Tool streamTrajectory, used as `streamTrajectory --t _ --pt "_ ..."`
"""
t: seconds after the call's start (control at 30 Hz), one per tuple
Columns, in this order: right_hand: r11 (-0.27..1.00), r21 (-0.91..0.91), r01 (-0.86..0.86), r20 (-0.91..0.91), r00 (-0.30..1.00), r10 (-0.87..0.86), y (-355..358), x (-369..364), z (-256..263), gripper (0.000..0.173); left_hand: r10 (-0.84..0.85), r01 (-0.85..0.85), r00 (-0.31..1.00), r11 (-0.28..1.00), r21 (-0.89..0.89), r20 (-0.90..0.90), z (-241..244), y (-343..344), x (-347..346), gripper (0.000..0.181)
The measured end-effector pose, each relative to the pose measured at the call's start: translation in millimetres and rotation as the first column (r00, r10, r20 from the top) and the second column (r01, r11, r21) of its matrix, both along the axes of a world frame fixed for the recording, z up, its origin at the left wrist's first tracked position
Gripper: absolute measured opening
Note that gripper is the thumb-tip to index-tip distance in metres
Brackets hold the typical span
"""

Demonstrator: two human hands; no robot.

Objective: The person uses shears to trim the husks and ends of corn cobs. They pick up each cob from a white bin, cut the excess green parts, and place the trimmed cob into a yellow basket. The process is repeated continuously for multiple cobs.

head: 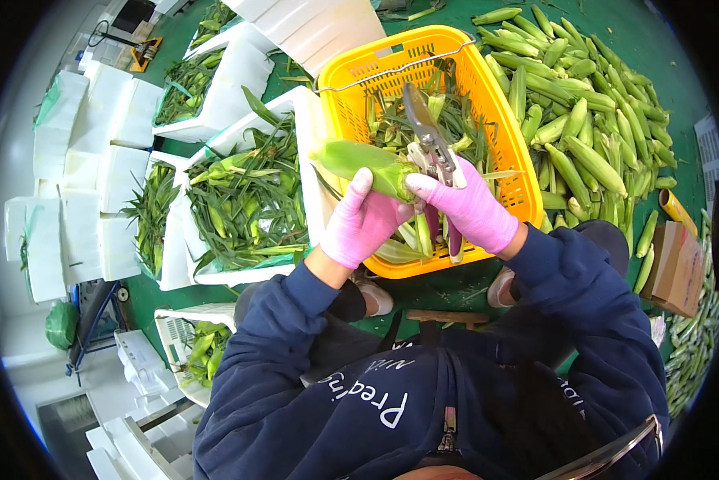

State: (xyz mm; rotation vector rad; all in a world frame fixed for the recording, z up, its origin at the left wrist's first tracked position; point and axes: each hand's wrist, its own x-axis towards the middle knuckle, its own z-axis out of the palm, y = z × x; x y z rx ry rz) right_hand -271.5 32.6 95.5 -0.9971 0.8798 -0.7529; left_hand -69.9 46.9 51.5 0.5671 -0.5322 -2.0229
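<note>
An ear of corn in its green husk [365,165] lies in my left hand [365,219], which wears a pink glove with a whitish thumb tip. My right hand [470,207], gloved in pink too, grips a pair of pruning shears [432,147]; the blades point up and away from me. The right thumb touches the cut stem end of the ear. Below both hands stands a yellow plastic basket [521,162] with a wire handle, holding husk leaves and stalk pieces [419,234].
On the green floor to the right lies a large heap of husked corn ears [575,114], with a cardboard box [674,270] nearer me. White foam boxes [314,150] of leafy trimmings [245,204] stand left. A white crate [170,336] holds green husks [206,354].
</note>
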Motion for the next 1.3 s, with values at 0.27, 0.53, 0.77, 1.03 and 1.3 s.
streamTrajectory --t 0.27,0.53,0.77,1.03,1.3 --pt "0.981 -0.016 0.192 0.113 0.976 -0.189 0 1 -15 0.019 -0.083 0.094 0.707 0.995 0.023 0.702 3 -12 15 0.053" --pt "0.739 -0.639 0.212 -0.122 0.921 -0.370 1 26 -31 0.026 0.376 0.103 0.358 0.894 -0.437 0.855 26 4 -9 0.038" --pt "0.995 0.096 0.030 0.448 0.891 -0.070 -2 3 1 0.022 0.135 0.061 0.842 0.938 -0.341 0.522 37 -6 21 0.044" --pt "0.935 0.318 -0.155 0.751 0.643 -0.149 -1 -1 2 0.016 0.117 -0.112 0.981 0.993 -0.037 0.153 33 7 25 0.045" --pt "0.979 0.116 -0.167 0.570 0.818 0.073 -18 12 -11 0.042 0.717 -0.659 0.688 0.682 -0.316 0.114 40 53 139 0.032"
